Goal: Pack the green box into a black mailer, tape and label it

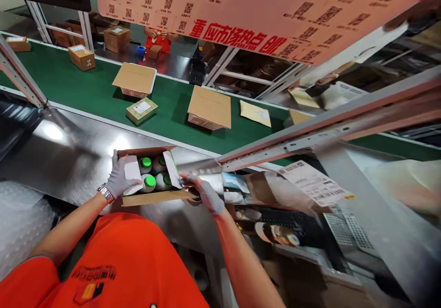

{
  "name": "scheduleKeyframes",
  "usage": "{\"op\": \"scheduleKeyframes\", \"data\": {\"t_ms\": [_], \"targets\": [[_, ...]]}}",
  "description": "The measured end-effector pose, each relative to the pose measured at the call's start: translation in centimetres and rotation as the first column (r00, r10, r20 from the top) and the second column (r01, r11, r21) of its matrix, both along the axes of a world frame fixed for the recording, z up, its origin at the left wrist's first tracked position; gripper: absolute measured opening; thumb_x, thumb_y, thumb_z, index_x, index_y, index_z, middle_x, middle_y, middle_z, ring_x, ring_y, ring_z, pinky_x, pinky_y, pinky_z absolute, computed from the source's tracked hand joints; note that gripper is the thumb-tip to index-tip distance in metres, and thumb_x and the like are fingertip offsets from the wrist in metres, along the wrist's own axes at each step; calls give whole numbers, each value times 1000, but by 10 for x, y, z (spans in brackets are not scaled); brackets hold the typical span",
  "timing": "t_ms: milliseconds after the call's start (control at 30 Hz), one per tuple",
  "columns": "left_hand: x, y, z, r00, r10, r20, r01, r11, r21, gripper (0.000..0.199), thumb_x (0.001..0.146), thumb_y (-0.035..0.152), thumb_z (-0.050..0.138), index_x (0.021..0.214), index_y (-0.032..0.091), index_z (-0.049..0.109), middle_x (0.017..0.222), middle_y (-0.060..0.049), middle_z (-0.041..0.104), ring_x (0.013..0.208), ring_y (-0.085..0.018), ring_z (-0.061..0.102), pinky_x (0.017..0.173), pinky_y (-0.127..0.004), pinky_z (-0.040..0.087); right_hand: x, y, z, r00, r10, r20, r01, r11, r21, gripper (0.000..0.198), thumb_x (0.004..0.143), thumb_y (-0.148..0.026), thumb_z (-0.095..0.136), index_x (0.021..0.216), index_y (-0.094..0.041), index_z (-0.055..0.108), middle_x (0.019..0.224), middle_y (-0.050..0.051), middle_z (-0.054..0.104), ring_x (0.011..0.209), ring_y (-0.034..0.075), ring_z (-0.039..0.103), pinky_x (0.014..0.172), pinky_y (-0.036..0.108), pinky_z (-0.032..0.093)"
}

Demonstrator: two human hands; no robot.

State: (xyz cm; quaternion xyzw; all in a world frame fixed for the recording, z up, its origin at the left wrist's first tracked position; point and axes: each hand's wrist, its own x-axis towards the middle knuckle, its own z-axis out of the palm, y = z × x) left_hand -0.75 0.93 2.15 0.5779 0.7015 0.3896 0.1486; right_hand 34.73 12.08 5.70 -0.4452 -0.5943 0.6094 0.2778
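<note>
An open cardboard box (156,198) rests on the metal bench top in front of me, its flaps raised and folded outward. Inside stand several bottles with bright green caps (149,181). My left hand (120,176), in a grey glove, wraps round the box's left end, thumb over the white flap there. At the right end, the gloved fingers of my right hand (205,191) are bent against the other white flap (172,169). A dark round object (195,197), partly hidden, lies below that hand.
Beyond the bench runs a green conveyor belt (103,99) carrying parcels and baskets topped with cardboard. A metal post (262,147) slants at the right, beside a blurred labelled parcel (313,182). A pink code board (241,5) hangs overhead. Across the belt, a person's hands (160,35) show.
</note>
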Motion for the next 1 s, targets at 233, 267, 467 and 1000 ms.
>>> {"op": "scheduleKeyframes", "data": {"t_ms": [233,267,467,1000], "targets": [[9,-27,11,982,-63,-179,63,998,-9,49,94,41,81,139,21,79,187,-16,15,170,-53,14,126,-71,43,-54,70,-5,928,330,172,-373,816,442,57,71,-68,96,112,-30,91,163,13,60,159,42,45,134,61,31],[11,-29,11,978,-71,-197,69,997,-18,47,97,37,76,142,22,78,187,-16,15,169,-52,17,124,-71,45,-57,73,-10,924,345,166,-383,810,444,57,71,-68,96,113,-30,90,168,12,55,162,41,41,136,61,28],[-3,-38,24,922,-243,-301,225,970,-94,48,103,21,57,148,20,72,179,-19,37,168,-47,26,123,-71,47,-53,61,-32,949,302,89,-309,839,448,55,83,-69,87,121,-30,88,181,9,37,167,37,37,137,56,28],[-6,-45,16,976,-209,-56,212,976,53,39,102,42,67,136,26,76,157,-14,66,163,-35,44,126,-62,48,-58,32,-56,988,33,-151,-47,995,-92,63,79,-75,83,119,-26,87,117,8,85,114,33,76,111,52,58]]}}
